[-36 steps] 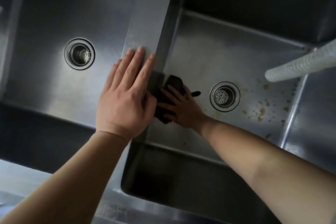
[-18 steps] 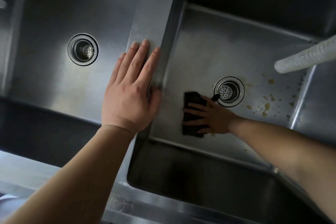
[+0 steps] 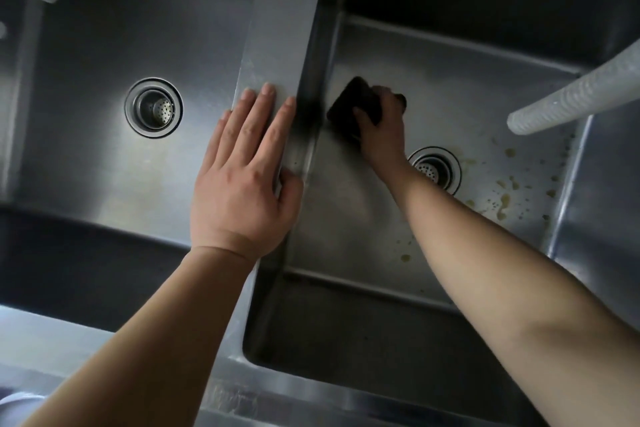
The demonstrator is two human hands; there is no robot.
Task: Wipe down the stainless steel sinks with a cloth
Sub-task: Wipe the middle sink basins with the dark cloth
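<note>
Dark cloth [image 3: 356,104] now lies far side of the drain [image 3: 437,168], hard by the divider [image 3: 287,45]; half a second ago it sat nearer, beside the drain. Right hand [image 3: 382,130] presses it flat, fingers curled over its rear edge. Left hand [image 3: 242,177] stays splayed on the divider, holding nothing. Yellow spots [image 3: 504,199] beyond the drain remain unwiped; likely next.

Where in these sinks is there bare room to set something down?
The left basin floor around its drain lies bare. In the right basin, the floor between the cloth and the hose is free; near the right drain, the right hand and yellowish spots crowd it.
</note>
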